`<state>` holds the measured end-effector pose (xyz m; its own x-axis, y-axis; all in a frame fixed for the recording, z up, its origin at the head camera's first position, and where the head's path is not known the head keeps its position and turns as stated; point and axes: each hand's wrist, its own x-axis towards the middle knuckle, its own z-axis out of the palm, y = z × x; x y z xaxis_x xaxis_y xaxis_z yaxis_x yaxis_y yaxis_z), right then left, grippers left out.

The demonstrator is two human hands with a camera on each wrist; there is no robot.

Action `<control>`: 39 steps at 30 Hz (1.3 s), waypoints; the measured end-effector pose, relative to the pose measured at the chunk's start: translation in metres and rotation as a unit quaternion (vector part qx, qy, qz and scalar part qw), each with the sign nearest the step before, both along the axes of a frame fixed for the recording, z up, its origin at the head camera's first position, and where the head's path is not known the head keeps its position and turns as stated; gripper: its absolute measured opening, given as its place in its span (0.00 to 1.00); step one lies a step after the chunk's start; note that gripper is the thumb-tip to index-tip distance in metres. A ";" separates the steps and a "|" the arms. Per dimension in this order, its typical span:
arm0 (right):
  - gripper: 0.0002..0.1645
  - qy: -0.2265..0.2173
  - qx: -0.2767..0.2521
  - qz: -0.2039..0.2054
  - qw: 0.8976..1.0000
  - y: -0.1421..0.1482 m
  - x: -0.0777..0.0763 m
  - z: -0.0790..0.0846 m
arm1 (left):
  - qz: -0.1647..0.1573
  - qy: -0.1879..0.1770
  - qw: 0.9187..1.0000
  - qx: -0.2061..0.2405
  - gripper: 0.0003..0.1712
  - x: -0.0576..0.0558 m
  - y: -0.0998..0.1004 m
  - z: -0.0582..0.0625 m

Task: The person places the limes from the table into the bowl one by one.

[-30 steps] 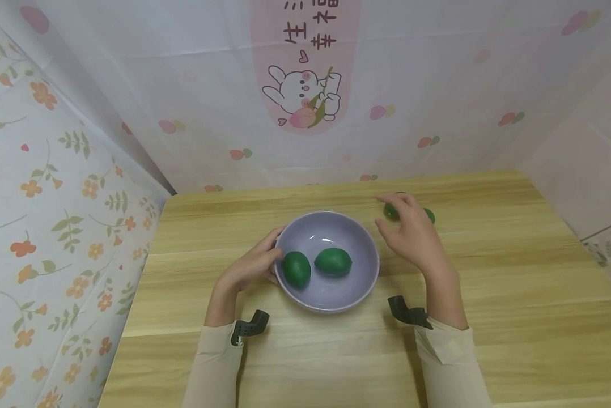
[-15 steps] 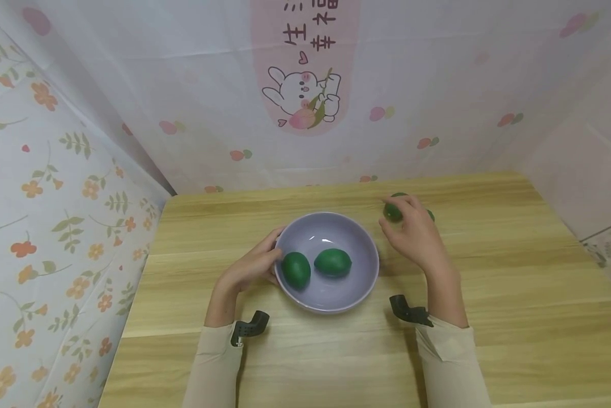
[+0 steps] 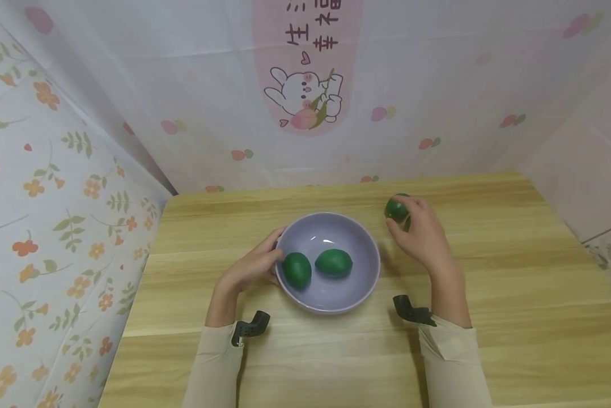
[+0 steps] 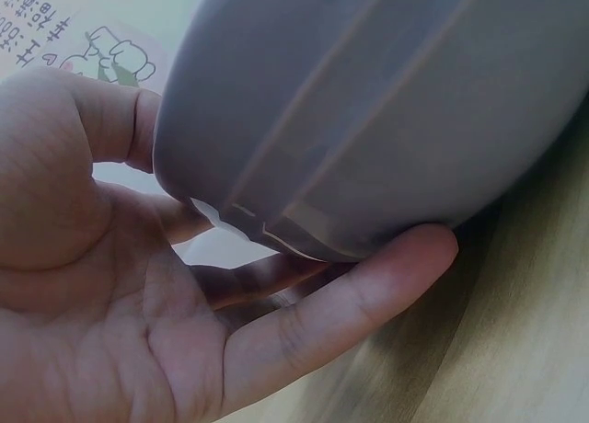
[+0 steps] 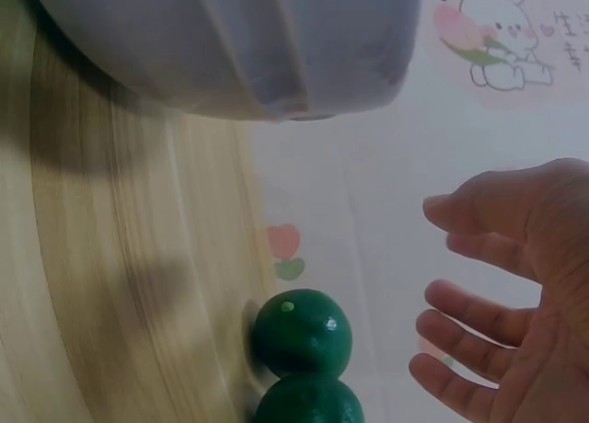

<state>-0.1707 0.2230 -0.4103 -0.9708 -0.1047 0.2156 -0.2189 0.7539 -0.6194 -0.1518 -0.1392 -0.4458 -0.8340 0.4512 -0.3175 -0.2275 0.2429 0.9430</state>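
A lilac bowl (image 3: 331, 297) stands on the table with two green limes inside, one lime (image 3: 297, 270) by its left wall and another lime (image 3: 334, 263) near the middle. My left hand (image 3: 251, 264) grips the bowl's left side, thumb at the rim and fingers under the outside, as the left wrist view shows. My right hand (image 3: 423, 237) hovers over two more limes at the back right, thumb and fingers apart. In the right wrist view the nearer lime (image 5: 302, 333) and the other lime (image 5: 310, 403) sit side by side, not touched by the fingers.
The wooden table (image 3: 520, 283) ends at a patterned cloth backdrop (image 3: 438, 102) behind the limes. A floral cloth (image 3: 66, 226) hangs along the left side. Black camera mounts are worn on both wrists, the right mount (image 3: 411, 310) facing inward.
My right hand has shifted slightly right above the back limes, so the nearer lime shows more. My left hand and the bowl have stayed in place.
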 end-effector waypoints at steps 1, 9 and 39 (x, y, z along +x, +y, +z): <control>0.32 -0.002 -0.001 -0.002 1.000 0.000 0.000 0.000 | -0.001 0.000 1.000 0.000 0.45 0.000 0.000 0.000; 0.31 0.001 -0.005 -0.014 1.000 0.000 0.000 -0.003 | 0.000 0.001 1.000 0.004 0.45 0.000 0.000 -0.001; 0.38 -0.018 -0.008 -0.054 0.998 0.016 -0.005 -0.011 | 0.005 0.001 1.000 -0.002 0.44 0.000 0.001 0.001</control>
